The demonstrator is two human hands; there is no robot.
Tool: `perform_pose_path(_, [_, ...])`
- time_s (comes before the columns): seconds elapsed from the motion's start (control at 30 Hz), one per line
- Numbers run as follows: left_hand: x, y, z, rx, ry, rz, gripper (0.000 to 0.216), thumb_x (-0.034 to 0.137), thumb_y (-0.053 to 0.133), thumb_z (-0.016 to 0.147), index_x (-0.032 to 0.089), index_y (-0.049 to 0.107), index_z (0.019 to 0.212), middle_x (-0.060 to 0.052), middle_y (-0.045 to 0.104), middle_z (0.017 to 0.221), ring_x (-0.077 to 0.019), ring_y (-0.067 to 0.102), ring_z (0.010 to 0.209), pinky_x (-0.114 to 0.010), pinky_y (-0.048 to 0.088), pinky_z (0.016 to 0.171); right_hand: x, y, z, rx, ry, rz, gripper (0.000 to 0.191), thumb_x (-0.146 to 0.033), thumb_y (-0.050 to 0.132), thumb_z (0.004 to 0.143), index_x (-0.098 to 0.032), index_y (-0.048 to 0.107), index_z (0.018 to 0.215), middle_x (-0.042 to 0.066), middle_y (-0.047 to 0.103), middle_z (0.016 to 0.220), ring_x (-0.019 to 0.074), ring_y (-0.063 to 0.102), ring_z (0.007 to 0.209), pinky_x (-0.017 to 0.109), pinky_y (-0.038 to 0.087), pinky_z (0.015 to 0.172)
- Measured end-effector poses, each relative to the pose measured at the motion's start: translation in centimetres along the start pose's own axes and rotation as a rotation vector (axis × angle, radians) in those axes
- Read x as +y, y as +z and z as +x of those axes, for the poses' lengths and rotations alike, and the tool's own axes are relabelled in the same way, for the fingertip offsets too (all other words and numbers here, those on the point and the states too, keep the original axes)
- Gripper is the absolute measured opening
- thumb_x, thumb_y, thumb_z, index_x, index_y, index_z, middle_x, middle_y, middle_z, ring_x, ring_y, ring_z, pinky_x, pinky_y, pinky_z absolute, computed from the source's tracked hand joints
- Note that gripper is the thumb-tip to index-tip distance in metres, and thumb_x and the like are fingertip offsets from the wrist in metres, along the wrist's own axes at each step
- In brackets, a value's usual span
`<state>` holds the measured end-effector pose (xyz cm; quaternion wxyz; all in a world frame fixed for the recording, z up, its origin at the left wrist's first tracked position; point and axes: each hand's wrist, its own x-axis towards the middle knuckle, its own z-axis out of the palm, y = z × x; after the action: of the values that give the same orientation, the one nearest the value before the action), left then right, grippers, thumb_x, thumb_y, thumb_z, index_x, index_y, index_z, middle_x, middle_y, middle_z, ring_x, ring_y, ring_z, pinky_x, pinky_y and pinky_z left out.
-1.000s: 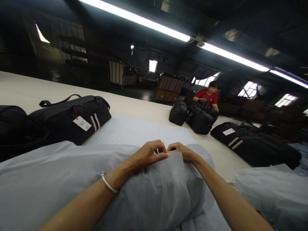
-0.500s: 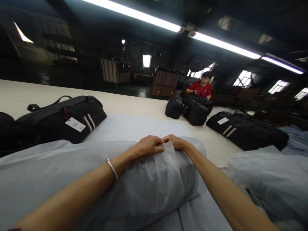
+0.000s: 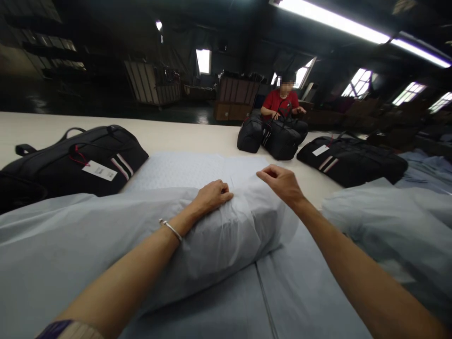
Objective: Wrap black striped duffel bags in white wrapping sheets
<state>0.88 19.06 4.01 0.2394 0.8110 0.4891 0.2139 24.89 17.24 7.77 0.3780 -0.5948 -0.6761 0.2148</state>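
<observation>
A translucent plastic bag [image 3: 212,245] lies across the front, wrapped around a bulky grey-looking bundle whose contents are blurred by the film. My left hand [image 3: 213,195], with a silver bangle at the wrist, rests on top of it, fingers curled closed on gathered film. Just to the right, my right hand [image 3: 281,183] is raised at the bag's upper edge. Its thumb and forefinger are pinched together, and a thin fold of film appears to run up to the fingertips.
A black duffel bag [image 3: 77,165] with a white tag lies left; another black duffel bag [image 3: 353,157] lies right. Across the pale table [image 3: 183,134], a person in a red shirt [image 3: 278,103] handles black bags [image 3: 280,141]. More plastic-wrapped material [image 3: 388,221] sits at the right.
My hands, together on the film before, have parted; the right moved up and rightward. The camera view has shifted. The person opposite has lifted one hand off the bag.
</observation>
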Motion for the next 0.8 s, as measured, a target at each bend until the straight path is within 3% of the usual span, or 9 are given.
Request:
perform_pose_path(0.1, [-0.2,0.1,0.4,0.001,-0.003,-0.030,0.016,0.034,0.057,0.079,0.020,0.062,0.074,-0.004,0.061,0.087,-0.0217,0.056,0.082,-0.031,0.042,0.078,0.4,-0.8,-7.5,-0.098,0.089,0.021,0.038,-0.056,0.069,0.077,-0.019,0.066,0.074,0.001,0.062,0.068,0.0161,0.055,0.065,0.027,0.043,0.062])
perform_pose_path(0.17, [-0.2,0.2,0.4,0.010,0.004,-0.043,0.017,0.035,0.056,0.079,0.020,0.062,0.074,-0.004,0.062,0.088,-0.0216,0.057,0.083,-0.031,0.043,0.080,1.2,0.5,-11.2,-0.205,0.172,0.097,0.037,-0.053,0.076,0.071,-0.020,0.068,0.083,0.001,0.067,0.076,0.0179,0.060,0.071,0.028,0.047,0.066])
perform_pose_path(0.23, [-0.1,0.3,0.2,0.023,0.014,-0.054,0.019,0.037,0.055,0.080,0.020,0.062,0.075,-0.005,0.063,0.094,-0.0214,0.058,0.085,-0.031,0.044,0.082,2.3,2.5,-13.0,-0.153,0.190,0.146,0.035,-0.050,0.078,0.070,-0.020,0.067,0.085,0.001,0.067,0.079,0.0185,0.061,0.074,0.028,0.049,0.069])
perform_pose_path(0.37, [0.0,0.3,-0.3,0.041,0.016,-0.086,0.021,0.039,0.052,0.082,0.021,0.061,0.079,-0.005,0.065,0.112,-0.0205,0.060,0.097,-0.029,0.046,0.084,3.5,5.0,-12.2,0.007,0.170,0.256,0.032,-0.052,0.065,0.080,-0.021,0.060,0.072,0.002,0.064,0.071,0.0179,0.059,0.068,0.030,0.048,0.066])
perform_pose_path(0.5, [-0.3,0.4,-0.3,0.053,-0.047,-0.102,0.023,0.041,0.052,0.079,0.020,0.062,0.079,-0.002,0.068,0.082,-0.0201,0.061,0.077,-0.029,0.046,0.071,3.2,4.1,-11.6,-0.010,0.257,0.452,0.039,-0.060,0.062,0.080,-0.021,0.056,0.076,0.006,0.069,0.077,0.0208,0.064,0.068,0.033,0.051,0.066])
perform_pose_path(0.6, [-0.5,0.4,-0.2,0.067,-0.075,-0.117,0.021,0.039,0.055,0.075,0.020,0.062,0.076,-0.001,0.067,0.076,-0.0204,0.061,0.074,-0.028,0.045,0.068,3.4,2.7,-11.5,0.130,0.105,0.234,0.036,-0.057,0.055,0.087,-0.021,0.062,0.085,0.008,0.070,0.086,0.0240,0.066,0.080,0.038,0.052,0.079])
perform_pose_path(0.7, [-0.3,0.5,-0.2,0.071,-0.082,-0.129,0.020,0.039,0.056,0.073,0.020,0.062,0.074,-0.001,0.068,0.077,-0.0207,0.061,0.075,-0.028,0.044,0.068,5.5,1.4,-10.1,0.179,-0.123,-0.099,0.039,-0.051,0.049,0.091,-0.022,0.065,0.112,0.011,0.064,0.124,0.0284,0.053,0.123,0.046,0.036,0.108])
perform_pose_path(0.73, [-0.2,0.4,-0.3,0.070,-0.084,-0.130,0.020,0.039,0.056,0.073,0.020,0.062,0.074,-0.002,0.068,0.077,-0.0208,0.061,0.075,-0.028,0.044,0.068,6.6,1.0,-9.2,0.137,-0.098,-0.172,0.041,-0.050,0.047,0.092,-0.022,0.065,0.116,0.010,0.060,0.132,0.0281,0.046,0.130,0.047,0.031,0.112])
perform_pose_path(0.8, [0.0,0.4,-0.5,0.065,-0.086,-0.129,0.021,0.040,0.056,0.074,0.021,0.062,0.075,-0.001,0.069,0.078,-0.0210,0.062,0.076,-0.028,0.044,0.068,9.4,0.1,-7.5,0.038,0.089,-0.237,0.041,-0.050,0.044,0.092,-0.022,0.069,0.108,0.010,0.065,0.124,0.0279,0.050,0.128,0.045,0.035,0.109])
